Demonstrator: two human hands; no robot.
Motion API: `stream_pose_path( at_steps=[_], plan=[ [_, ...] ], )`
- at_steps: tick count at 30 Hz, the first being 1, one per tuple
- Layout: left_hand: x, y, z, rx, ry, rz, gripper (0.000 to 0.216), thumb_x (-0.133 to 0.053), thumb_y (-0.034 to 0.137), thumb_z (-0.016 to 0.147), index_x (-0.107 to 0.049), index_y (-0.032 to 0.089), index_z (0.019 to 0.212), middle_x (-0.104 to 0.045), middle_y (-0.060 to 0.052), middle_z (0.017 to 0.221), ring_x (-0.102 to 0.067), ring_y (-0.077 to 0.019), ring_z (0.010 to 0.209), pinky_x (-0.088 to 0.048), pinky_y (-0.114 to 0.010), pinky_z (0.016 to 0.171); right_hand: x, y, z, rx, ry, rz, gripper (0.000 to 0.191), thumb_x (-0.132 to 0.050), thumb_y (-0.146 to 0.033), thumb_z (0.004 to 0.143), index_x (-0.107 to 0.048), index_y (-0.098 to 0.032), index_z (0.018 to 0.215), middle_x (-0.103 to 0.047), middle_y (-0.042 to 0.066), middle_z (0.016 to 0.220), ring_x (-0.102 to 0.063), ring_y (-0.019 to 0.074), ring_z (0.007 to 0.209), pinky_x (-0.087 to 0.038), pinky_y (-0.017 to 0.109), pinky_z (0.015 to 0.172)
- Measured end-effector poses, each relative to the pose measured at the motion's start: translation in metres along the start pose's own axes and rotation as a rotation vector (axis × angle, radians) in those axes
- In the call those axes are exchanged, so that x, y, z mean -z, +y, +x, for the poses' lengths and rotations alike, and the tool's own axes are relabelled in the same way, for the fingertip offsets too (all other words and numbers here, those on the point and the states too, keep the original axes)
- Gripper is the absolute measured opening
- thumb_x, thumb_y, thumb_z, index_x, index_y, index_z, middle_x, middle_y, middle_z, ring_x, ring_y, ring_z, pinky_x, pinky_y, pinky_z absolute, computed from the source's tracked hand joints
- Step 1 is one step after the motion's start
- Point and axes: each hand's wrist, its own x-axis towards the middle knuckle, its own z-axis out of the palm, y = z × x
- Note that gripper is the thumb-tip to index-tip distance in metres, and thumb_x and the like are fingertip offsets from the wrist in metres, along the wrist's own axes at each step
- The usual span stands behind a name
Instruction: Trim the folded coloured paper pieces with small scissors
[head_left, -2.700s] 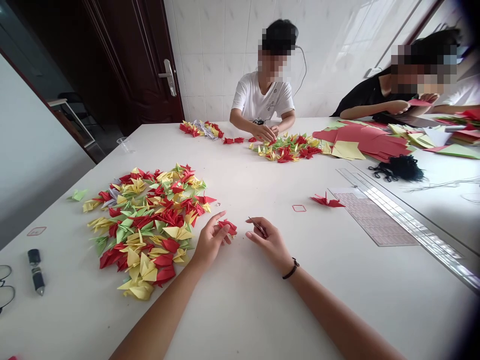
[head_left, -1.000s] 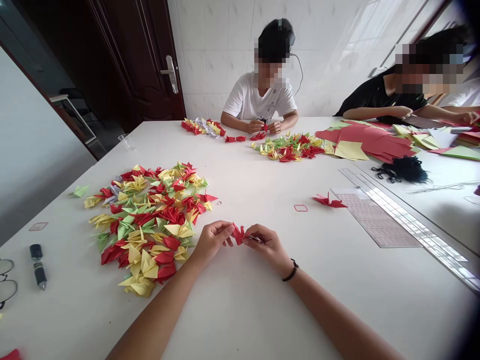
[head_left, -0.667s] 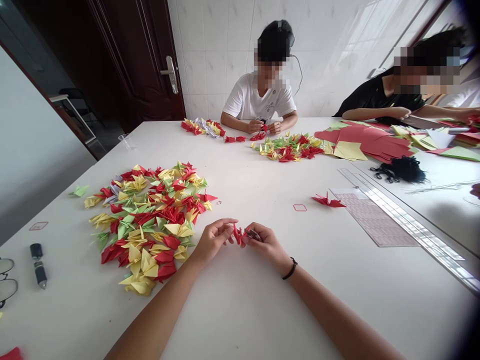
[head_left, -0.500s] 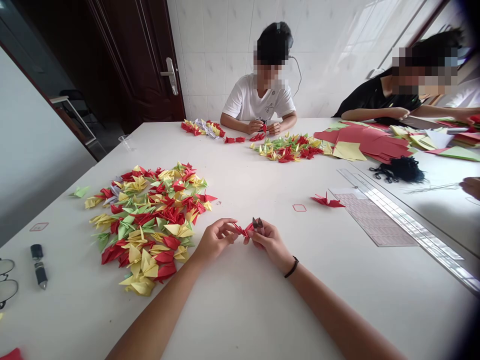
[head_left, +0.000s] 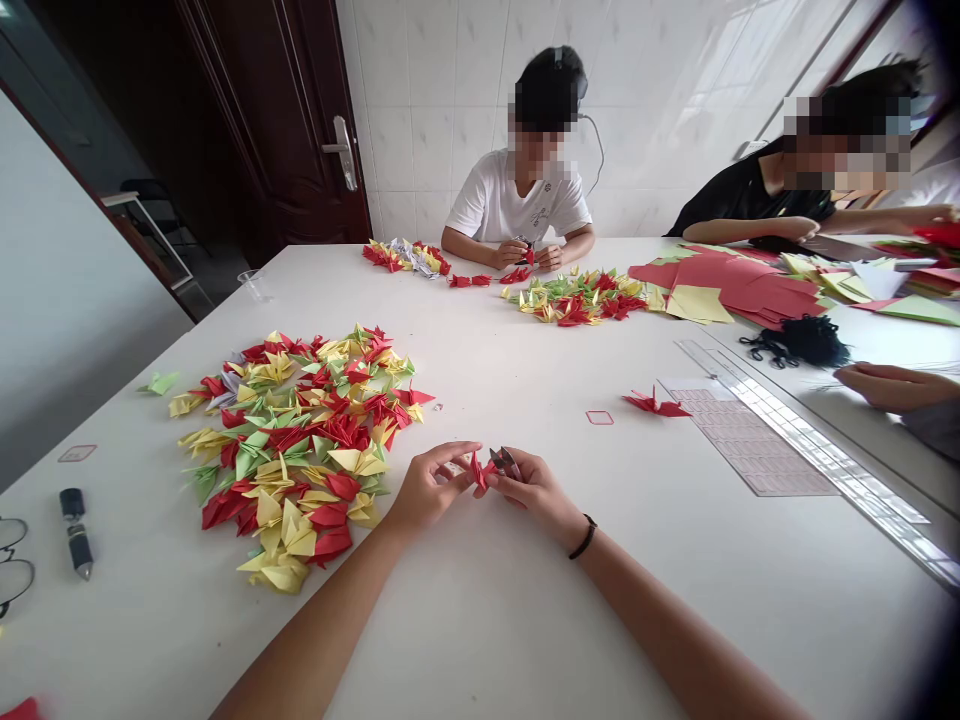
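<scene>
Between my two hands is a small folded red paper crane [head_left: 481,472], held just above the white table. My left hand [head_left: 433,487] pinches its left side with thumb and fingers. My right hand [head_left: 534,490] grips the crane's right side and also keeps a small metal tool with two dark pointed tips [head_left: 505,461], perhaps thread snips, against its fingers. Left of my hands lies a large pile of red, yellow and green paper cranes [head_left: 300,440]. A single red crane [head_left: 655,403] rests on the table to the right.
A clear ruler [head_left: 810,450] lies across the right side, over a gridded sheet [head_left: 750,440]. Beyond it are black cords [head_left: 806,340] and coloured paper sheets [head_left: 735,280]. A pen [head_left: 78,535] and glasses [head_left: 15,565] lie at left. Co-workers sit opposite and at right.
The red crane has turned in my fingers, and the metal tool's tips have tilted leftward. At the right edge, another person's hand has reached further in over the table.
</scene>
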Motion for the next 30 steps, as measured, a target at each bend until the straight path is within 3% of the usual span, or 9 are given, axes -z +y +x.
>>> stream_pose_path(
  at_steps=[8,13,26,30],
  plan=[
    [-0.0015,-0.006,-0.0003,0.064,0.085,0.005,0.044,-0.061,0.034,0.069,-0.056,0.018,0.11,-0.066,-0.008,0.095,-0.06,-0.0178,0.08,-0.045,-0.029,0.071,-0.0004,0.0043,0.0003,0.038,-0.035,0.009,0.02,-0.058,-0.035,0.073,-0.049,-0.017,0.068,-0.061,0.001,0.065,-0.051,0.0122,0.061,-0.033,0.024,0.052],
    [-0.0006,-0.0009,-0.0013,-0.032,0.024,-0.019,0.04,-0.057,0.031,0.073,-0.053,0.021,0.112,-0.056,-0.008,0.116,-0.056,-0.0184,0.093,-0.046,-0.027,0.07,0.0002,0.0024,0.0011,0.004,-0.012,0.03,0.025,-0.058,-0.037,0.073,-0.044,-0.018,0.064,-0.059,-0.001,0.058,-0.042,0.0084,0.047,-0.025,0.022,0.045],
    [-0.0022,-0.0072,-0.0004,0.04,0.072,0.012,0.05,-0.061,0.034,0.069,-0.049,0.019,0.115,-0.066,-0.008,0.094,-0.06,-0.0154,0.074,-0.046,-0.027,0.065,0.0006,0.0059,0.0023,0.022,-0.021,0.01,0.019,-0.057,-0.033,0.074,-0.049,-0.017,0.069,-0.057,-0.001,0.057,-0.043,0.0088,0.049,-0.024,0.023,0.046],
    [-0.0018,-0.0062,-0.0008,-0.04,0.064,0.018,0.045,-0.059,0.033,0.071,-0.05,0.02,0.113,-0.06,-0.009,0.107,-0.058,-0.0158,0.084,-0.046,-0.025,0.066,0.0006,0.0052,0.0024,0.009,-0.008,0.012,0.021,-0.057,-0.034,0.073,-0.047,-0.018,0.067,-0.057,-0.002,0.056,-0.038,0.0078,0.046,-0.022,0.023,0.044]
  ],
)
